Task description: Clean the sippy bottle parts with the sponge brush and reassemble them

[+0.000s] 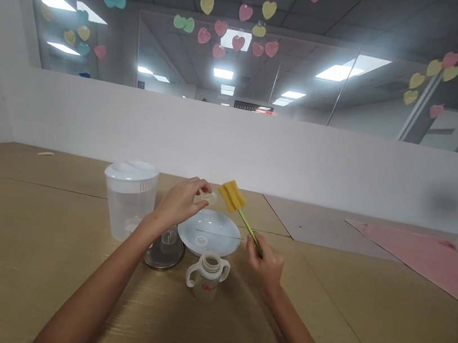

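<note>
The left hand (180,201) is pinching a small clear nipple (205,197) between its fingertips, holding it up above the far edge of the plate (224,233). The right hand (267,265) is gripping the green handle of a brush (240,210), whose yellow sponge head is hovering just beside the nipple, to its right. Below and between the hands a handled bottle (207,275) is standing open on the table (29,257). A white ring (201,241) is lying on the plate. A jug (129,198) is standing left of the left hand, and a steel lid (165,250) is lying under its wrist.
</note>
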`<state>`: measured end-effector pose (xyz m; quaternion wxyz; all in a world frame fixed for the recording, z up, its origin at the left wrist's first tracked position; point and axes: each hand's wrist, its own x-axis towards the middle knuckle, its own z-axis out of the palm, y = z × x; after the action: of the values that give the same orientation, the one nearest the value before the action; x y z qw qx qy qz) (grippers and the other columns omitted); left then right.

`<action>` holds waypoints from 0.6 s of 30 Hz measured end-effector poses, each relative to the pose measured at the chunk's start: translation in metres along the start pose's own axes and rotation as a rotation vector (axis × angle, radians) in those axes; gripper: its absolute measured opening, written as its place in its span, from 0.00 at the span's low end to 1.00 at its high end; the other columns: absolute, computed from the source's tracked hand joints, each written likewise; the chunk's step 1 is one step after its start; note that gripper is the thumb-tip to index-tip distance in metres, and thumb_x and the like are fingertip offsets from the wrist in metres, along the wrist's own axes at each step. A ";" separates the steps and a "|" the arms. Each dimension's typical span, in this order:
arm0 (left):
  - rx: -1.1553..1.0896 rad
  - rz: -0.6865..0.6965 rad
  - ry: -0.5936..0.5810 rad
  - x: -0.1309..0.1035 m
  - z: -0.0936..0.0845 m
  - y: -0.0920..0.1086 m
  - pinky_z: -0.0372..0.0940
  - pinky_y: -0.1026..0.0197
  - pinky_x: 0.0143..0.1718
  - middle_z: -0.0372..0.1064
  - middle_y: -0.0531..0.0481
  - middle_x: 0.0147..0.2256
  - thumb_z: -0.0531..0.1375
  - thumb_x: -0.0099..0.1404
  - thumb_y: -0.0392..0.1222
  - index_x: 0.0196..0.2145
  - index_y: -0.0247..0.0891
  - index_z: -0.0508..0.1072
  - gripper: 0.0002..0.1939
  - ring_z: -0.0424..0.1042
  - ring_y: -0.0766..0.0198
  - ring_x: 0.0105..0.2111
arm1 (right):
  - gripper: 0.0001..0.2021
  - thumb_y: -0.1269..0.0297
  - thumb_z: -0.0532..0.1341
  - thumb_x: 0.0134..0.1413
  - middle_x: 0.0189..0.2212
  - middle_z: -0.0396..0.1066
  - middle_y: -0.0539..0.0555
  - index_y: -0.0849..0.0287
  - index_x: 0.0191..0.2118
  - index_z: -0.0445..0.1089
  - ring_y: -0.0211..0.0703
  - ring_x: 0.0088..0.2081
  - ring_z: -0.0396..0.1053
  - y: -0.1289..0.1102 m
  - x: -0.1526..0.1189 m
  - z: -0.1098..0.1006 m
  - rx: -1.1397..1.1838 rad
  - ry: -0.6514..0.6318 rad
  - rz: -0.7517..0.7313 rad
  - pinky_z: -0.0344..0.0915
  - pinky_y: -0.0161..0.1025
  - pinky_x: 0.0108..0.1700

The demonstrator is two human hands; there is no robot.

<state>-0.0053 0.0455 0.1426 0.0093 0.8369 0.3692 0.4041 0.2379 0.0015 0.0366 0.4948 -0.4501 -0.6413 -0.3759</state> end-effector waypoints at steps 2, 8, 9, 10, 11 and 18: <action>0.001 0.010 -0.007 0.000 0.000 0.000 0.63 0.58 0.37 0.70 0.51 0.39 0.59 0.59 0.39 0.38 0.40 0.68 0.08 0.69 0.61 0.37 | 0.15 0.64 0.53 0.61 0.12 0.63 0.46 0.64 0.32 0.75 0.29 0.14 0.56 -0.001 0.000 0.000 -0.004 -0.002 -0.033 0.52 0.29 0.20; 0.016 0.003 -0.027 0.000 -0.001 0.000 0.64 0.56 0.41 0.71 0.50 0.38 0.58 0.59 0.38 0.38 0.40 0.68 0.07 0.69 0.59 0.39 | 0.17 0.62 0.52 0.62 0.11 0.62 0.46 0.63 0.33 0.76 0.29 0.13 0.55 -0.001 0.000 0.001 -0.029 -0.022 0.053 0.50 0.29 0.19; 0.013 0.006 -0.032 -0.001 -0.001 0.000 0.64 0.56 0.41 0.71 0.50 0.39 0.58 0.59 0.38 0.38 0.40 0.68 0.07 0.69 0.59 0.39 | 0.17 0.62 0.52 0.62 0.12 0.63 0.47 0.63 0.33 0.76 0.29 0.13 0.55 -0.001 0.000 0.001 -0.025 -0.023 0.065 0.50 0.29 0.19; 0.010 0.010 -0.037 -0.001 -0.001 0.001 0.64 0.56 0.42 0.71 0.50 0.39 0.58 0.59 0.38 0.38 0.40 0.68 0.07 0.69 0.59 0.39 | 0.17 0.62 0.52 0.62 0.12 0.64 0.47 0.63 0.33 0.75 0.29 0.13 0.55 -0.001 0.000 0.000 -0.020 -0.024 0.062 0.50 0.29 0.19; 0.007 0.013 -0.042 -0.001 -0.002 0.001 0.64 0.56 0.42 0.71 0.50 0.39 0.57 0.59 0.37 0.38 0.40 0.68 0.07 0.69 0.59 0.39 | 0.17 0.63 0.52 0.62 0.12 0.64 0.47 0.64 0.33 0.75 0.29 0.13 0.55 -0.001 0.001 0.000 -0.016 -0.026 0.041 0.51 0.29 0.19; 0.014 -0.004 -0.040 0.000 -0.002 0.001 0.64 0.56 0.43 0.71 0.50 0.40 0.57 0.58 0.37 0.38 0.41 0.69 0.08 0.69 0.59 0.41 | 0.17 0.63 0.52 0.62 0.11 0.63 0.47 0.64 0.32 0.75 0.30 0.13 0.56 0.000 0.000 0.001 -0.029 -0.020 -0.024 0.50 0.29 0.20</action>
<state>-0.0059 0.0437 0.1442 0.0118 0.8441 0.3735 0.3846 0.2374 0.0020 0.0368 0.4773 -0.4532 -0.6461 -0.3865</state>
